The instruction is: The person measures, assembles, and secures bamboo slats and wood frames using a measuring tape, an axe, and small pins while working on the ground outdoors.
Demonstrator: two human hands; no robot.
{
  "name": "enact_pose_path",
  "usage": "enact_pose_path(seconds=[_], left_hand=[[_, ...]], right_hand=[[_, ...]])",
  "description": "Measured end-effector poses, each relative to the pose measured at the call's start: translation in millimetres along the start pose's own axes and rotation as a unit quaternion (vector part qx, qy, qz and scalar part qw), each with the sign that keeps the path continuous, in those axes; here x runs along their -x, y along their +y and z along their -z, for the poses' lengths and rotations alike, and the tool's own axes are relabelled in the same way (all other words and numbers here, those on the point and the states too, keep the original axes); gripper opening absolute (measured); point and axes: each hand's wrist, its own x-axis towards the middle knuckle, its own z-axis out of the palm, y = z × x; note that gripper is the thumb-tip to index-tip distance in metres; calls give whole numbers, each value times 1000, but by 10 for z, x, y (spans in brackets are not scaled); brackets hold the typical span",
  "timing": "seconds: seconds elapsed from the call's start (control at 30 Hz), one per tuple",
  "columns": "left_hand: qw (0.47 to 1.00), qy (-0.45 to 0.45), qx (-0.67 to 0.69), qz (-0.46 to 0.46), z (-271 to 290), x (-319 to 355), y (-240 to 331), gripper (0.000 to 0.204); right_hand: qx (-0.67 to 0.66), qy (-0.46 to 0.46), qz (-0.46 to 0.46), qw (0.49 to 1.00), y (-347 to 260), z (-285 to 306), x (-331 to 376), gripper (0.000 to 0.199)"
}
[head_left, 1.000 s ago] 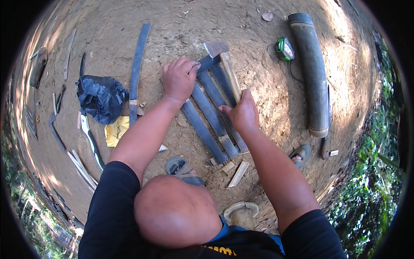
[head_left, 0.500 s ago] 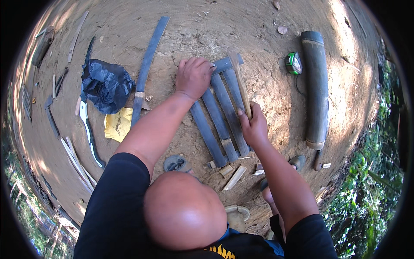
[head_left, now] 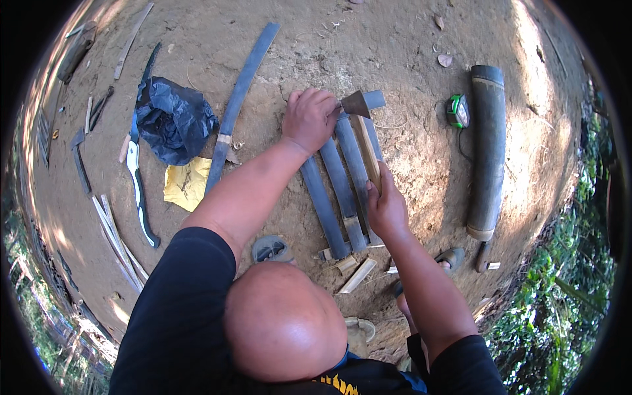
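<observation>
My right hand (head_left: 387,207) is closed around the wooden handle of a hatchet (head_left: 370,148). Its dark, flared metal head lies over the far crosspiece (head_left: 375,99) of a bamboo slat frame (head_left: 349,174), with the narrower end close to my left fingers. My left hand (head_left: 309,122) is pinched at the left part of that crosspiece; whatever sits between its fingertips is too small to name. Several dark slats run from there toward me, spaced apart, to a thin crosspiece at the near end, partly covered.
Left lie a long bamboo strip (head_left: 240,89), black plastic bag (head_left: 174,122), yellow packet (head_left: 186,184), white-handled saw (head_left: 136,181) and thin strips (head_left: 118,240). Right are a green tape measure (head_left: 458,111), thick bamboo tube (head_left: 488,151) and a dark handle (head_left: 483,255). Offcuts (head_left: 359,275) lie near my feet.
The hatchet's head has turned so its flared side shows, and it now lies over the crosspiece by my left fingers. The whole view has shifted slightly; my left hand keeps its place on the frame.
</observation>
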Motion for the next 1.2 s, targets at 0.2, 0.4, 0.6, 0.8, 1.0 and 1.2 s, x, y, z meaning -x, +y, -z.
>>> enact_pose_path(seconds=[0.2, 0.4, 0.6, 0.8, 1.0, 1.2], left_hand=[[1000, 3, 5, 2, -11, 2, -2, 7], [1000, 0, 14, 10, 0, 0, -12, 7], [1000, -17, 7, 21, 30, -19, 15, 5], [1000, -16, -8, 20, 27, -22, 28, 6], [999, -21, -9, 27, 28, -13, 13, 7], [999, -23, -2, 28, 26, -20, 19, 9]], right_hand=[[-20, 80, 83, 993, 49, -37, 81, 52], [-7, -7, -16, 1000, -75, 61, 33, 52], [11, 2, 29, 1000, -24, 55, 7, 54], [-14, 62, 60, 996, -126, 69, 43, 54], [-4, -17, -10, 1000, -159, 125, -15, 53], [15, -21, -8, 1000, -117, 128, -4, 52]])
